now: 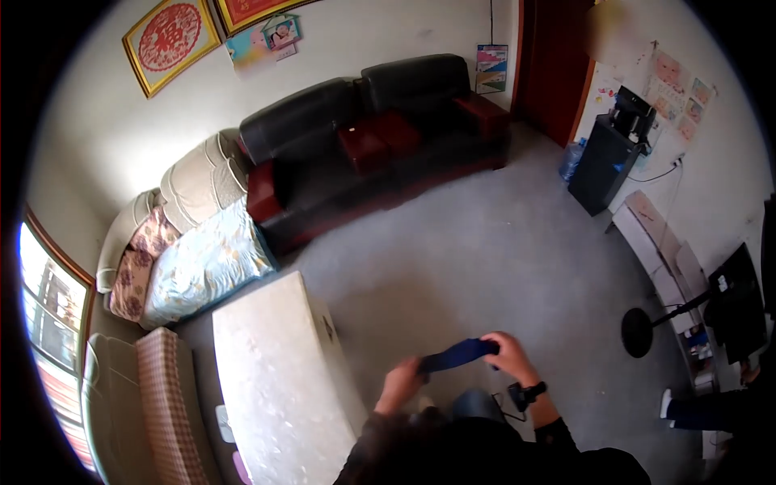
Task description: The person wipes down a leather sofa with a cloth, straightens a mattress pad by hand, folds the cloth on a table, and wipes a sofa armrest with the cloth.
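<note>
A narrow dark blue piece of cloth (457,356) is stretched between my two hands, above the floor and right of the white table. Its exact kind is hard to make out. My left hand (400,385) is closed on its left end, a little blurred. At the other end, my right hand (509,356) grips the cloth with fingers curled round it. A black watch (527,394) sits on my right wrist. Below the cloth, part of my leg in blue trousers (477,404) shows.
The white table (279,380) stands close on my left. Beyond it are a cushioned sofa (206,263) and a black-and-red sofa (323,190). On the right are a water dispenser (605,166), a low cabinet (659,259), a round black base (637,332) and another person's leg (699,411).
</note>
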### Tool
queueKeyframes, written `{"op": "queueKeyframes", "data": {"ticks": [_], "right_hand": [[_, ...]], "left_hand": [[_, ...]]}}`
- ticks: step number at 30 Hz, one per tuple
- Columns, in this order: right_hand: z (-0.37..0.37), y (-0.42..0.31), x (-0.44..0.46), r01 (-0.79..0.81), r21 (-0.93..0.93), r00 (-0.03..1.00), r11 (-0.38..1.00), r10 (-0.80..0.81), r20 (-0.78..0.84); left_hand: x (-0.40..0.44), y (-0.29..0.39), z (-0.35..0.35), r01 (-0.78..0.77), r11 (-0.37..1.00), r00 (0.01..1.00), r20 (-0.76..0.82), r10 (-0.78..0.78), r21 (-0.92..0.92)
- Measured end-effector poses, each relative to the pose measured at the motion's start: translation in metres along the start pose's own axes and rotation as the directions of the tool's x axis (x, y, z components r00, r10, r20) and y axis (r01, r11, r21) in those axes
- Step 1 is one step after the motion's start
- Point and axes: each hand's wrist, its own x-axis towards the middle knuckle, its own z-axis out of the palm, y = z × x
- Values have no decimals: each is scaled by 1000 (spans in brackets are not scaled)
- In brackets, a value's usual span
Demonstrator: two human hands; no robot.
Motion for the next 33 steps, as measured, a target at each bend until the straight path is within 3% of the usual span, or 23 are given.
{"op": "queueKeyframes", "data": {"ticks": [4,6,9,10,15,21,23,24,29,33], "right_hand": [[-51,40,66,-68,69,985,995,78,-156],[-73,57,98,-107,-17,963,994,99,-252],[-100,71,168,-127,0,973,992,125,-196],[-106,77,193,-125,3,973,992,123,-193],[-118,77,336,51,-86,994,995,-59,-96],[-124,56,485,131,-81,990,988,-126,67],[-119,57,534,282,-68,957,957,-275,91],[-118,56,558,280,-71,957,957,-273,96],[-108,66,668,256,-11,962,967,-254,101],[-119,69,745,96,100,994,990,-101,46]], "left_hand": [[118,24,-8,-166,985,984,64,168,-36],[171,37,-18,-190,980,980,45,192,-61],[249,28,-18,-198,980,977,78,196,20],[271,22,-21,-138,990,987,86,135,31],[369,-3,-46,35,992,998,41,-41,123],[460,-40,-73,216,974,968,-147,-204,67],[493,-54,-75,245,969,959,-153,-238,28],[511,-62,-76,270,963,950,-162,-268,-10],[620,-102,-92,298,953,943,-138,-303,-51],[722,-152,-86,89,995,962,-255,-99,-48]]}}
